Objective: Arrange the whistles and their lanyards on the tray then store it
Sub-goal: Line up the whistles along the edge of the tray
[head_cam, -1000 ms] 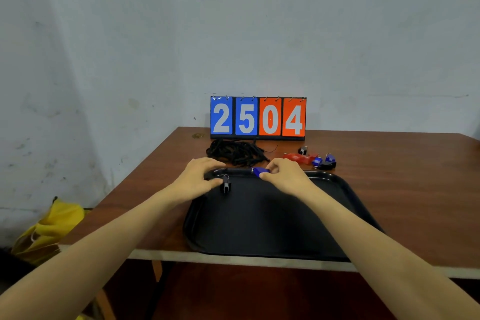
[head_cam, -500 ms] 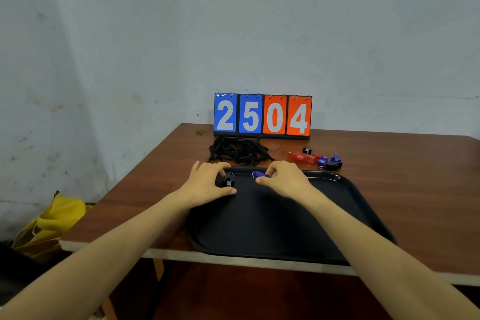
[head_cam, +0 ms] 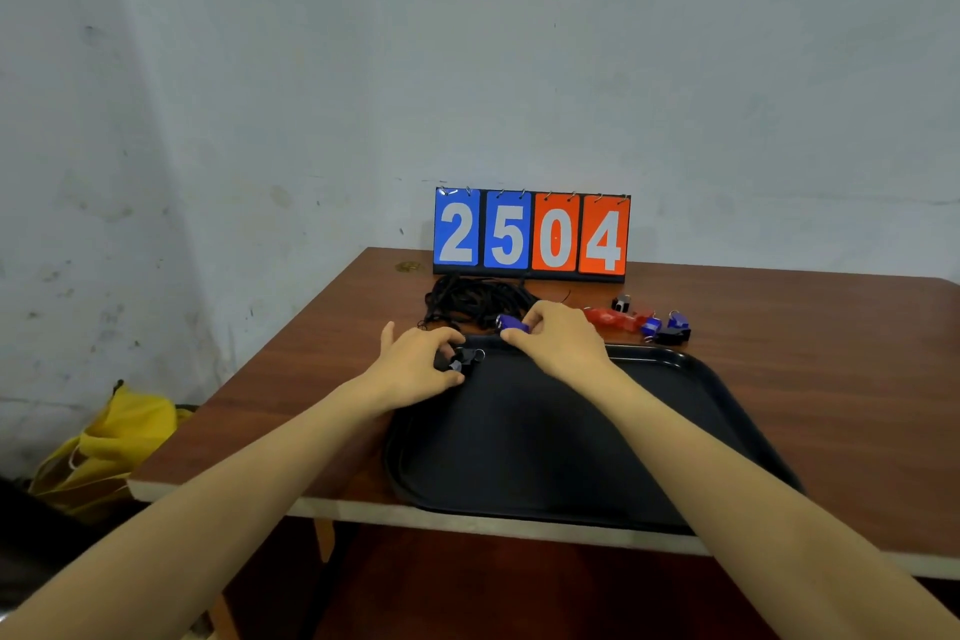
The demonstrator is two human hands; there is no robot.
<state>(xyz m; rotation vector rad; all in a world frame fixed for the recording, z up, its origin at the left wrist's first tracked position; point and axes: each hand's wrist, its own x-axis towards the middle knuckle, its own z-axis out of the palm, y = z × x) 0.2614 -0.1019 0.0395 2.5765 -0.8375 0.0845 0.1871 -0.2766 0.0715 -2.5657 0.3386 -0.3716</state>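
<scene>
Now pinching a black whistle point(head_cam: 467, 359) between the thumb and curled fingers point(head_cam: 441, 337) of the left hand point(head_cam: 415, 364), low over the far left corner of the black tray point(head_cam: 701, 372); cannot tell whether it touches the tray floor. Holding a blue whistle point(head_cam: 511, 323) in the right hand point(head_cam: 563, 343), thumb and curled fingertips closed round it, just above the tray's far rim, with its blue body poking out to the left of those fingers. Hands side by side and close together, not touching, both forearms reaching in over the tray from the near edge of the brown tabletop point(head_cam: 810, 379). Just beyond the fingers of both hands, on the tabletop: a tangled heap of black lanyards point(head_cam: 475, 297), outside the tray. To the right of the right fingers, also off the tray: a red whistle point(head_cam: 610, 318), a small dark whistle point(head_cam: 621, 303) behind it, and a cluster of blue and black whistles point(head_cam: 670, 327) near the tray's far right corner. Farther back against the wall, past the lanyards: a flip scoreboard point(head_cam: 531, 237) reading 2504, two blue cards then two orange. Down on the floor, well left of the left fingers: a yellow bag point(head_cam: 109, 442).
</scene>
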